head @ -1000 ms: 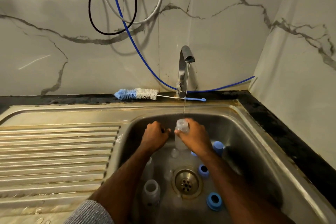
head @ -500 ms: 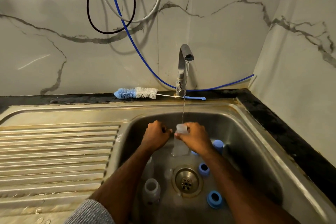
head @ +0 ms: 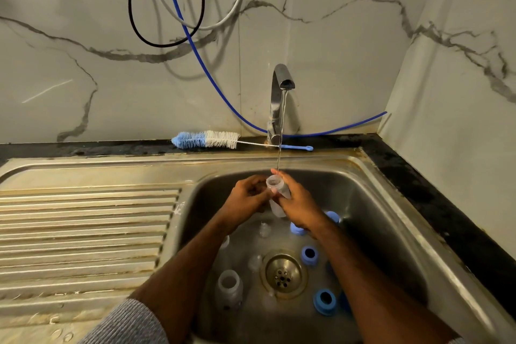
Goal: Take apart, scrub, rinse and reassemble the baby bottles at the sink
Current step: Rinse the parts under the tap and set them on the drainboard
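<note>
Fingers of the right hand (head: 298,202) curled round a clear baby bottle (head: 276,193), held tilted under the tap's (head: 279,92) stream above the sink (head: 391,204). Whether the curled left hand (head: 247,198) gripped it, I couldn't tell; another bottle (head: 229,288) and blue collars (head: 309,255) lay below.

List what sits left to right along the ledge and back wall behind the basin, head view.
Black cable loop → bottle brush → tap, water running → blue hose trailing to the right corner.
</note>
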A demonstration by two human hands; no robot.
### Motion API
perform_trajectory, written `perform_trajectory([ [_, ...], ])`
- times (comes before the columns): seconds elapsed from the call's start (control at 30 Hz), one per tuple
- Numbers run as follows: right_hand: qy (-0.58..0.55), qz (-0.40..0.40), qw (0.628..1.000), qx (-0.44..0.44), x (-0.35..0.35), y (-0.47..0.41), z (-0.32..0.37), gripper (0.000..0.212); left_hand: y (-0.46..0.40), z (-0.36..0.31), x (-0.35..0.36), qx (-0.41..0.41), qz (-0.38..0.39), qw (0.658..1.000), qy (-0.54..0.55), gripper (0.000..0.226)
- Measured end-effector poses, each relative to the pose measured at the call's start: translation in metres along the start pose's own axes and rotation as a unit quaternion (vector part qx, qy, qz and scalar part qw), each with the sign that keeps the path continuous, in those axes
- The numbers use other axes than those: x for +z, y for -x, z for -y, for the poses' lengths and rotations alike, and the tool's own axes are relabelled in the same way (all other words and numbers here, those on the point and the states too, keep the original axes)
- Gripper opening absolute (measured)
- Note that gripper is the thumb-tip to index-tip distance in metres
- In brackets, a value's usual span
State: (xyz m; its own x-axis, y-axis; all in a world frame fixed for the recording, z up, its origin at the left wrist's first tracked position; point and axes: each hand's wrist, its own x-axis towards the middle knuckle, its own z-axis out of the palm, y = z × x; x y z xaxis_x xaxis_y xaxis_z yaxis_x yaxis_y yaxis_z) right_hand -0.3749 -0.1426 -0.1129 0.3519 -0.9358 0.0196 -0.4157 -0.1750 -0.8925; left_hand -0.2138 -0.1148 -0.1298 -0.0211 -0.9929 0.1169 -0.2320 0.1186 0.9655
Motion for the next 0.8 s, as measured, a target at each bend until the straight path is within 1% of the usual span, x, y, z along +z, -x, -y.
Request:
perform_trajectory([
  [0.07,-0.020,0.044,0.999,0.015,-0.003,0.001,-0.002,0.075,0.000,-0.001,0.004,0.003,-0.003,1.000,-0.024,0.032],
  [0.13,-0.023,0.062,0.997,0.031,-0.007,0.003,-0.004,0.085,-0.001,-0.001,0.008,-0.002,-0.041,0.999,-0.033,0.017],
  [0.17,-0.020,0.055,0.998,0.039,-0.009,0.003,-0.005,0.085,-0.002,-0.002,0.010,-0.007,-0.058,0.998,-0.027,0.011],
  [0.27,0.004,0.027,0.999,0.047,-0.011,0.001,-0.012,0.074,-0.004,-0.002,0.011,-0.022,-0.061,0.997,-0.029,0.009],
  [0.33,0.002,0.016,0.999,0.044,-0.011,-0.001,-0.017,0.067,-0.004,0.000,0.008,-0.045,-0.052,0.997,-0.021,0.010],
  [0.4,-0.004,0.012,1.000,0.028,-0.012,-0.002,-0.021,0.061,-0.004,0.001,0.005,-0.070,-0.059,0.996,-0.012,0.010],
  [0.5,-0.009,0.022,1.000,0.001,-0.019,-0.003,-0.024,0.057,-0.005,0.002,-0.003,-0.080,-0.099,0.990,-0.064,0.009],
  [0.57,0.008,0.044,0.999,-0.004,-0.027,-0.001,-0.024,0.060,-0.005,0.002,-0.007,-0.081,-0.122,0.984,-0.100,0.009],
  [0.63,0.075,0.073,0.995,-0.003,-0.034,0.001,-0.025,0.065,-0.005,0.002,-0.009,-0.090,-0.130,0.981,-0.117,0.010],
  [0.67,0.128,0.094,0.987,-0.003,-0.037,0.002,-0.025,0.066,-0.004,0.002,-0.009,-0.095,-0.128,0.980,-0.122,0.010],
  [0.73,0.244,0.136,0.960,-0.008,-0.039,0.003,-0.025,0.066,-0.004,0.001,-0.009,-0.099,-0.126,0.978,-0.133,0.011],
  [0.8,0.321,0.168,0.932,-0.014,-0.036,0.006,-0.022,0.063,-0.004,0.002,-0.010,-0.103,-0.120,0.977,-0.144,0.012],
])
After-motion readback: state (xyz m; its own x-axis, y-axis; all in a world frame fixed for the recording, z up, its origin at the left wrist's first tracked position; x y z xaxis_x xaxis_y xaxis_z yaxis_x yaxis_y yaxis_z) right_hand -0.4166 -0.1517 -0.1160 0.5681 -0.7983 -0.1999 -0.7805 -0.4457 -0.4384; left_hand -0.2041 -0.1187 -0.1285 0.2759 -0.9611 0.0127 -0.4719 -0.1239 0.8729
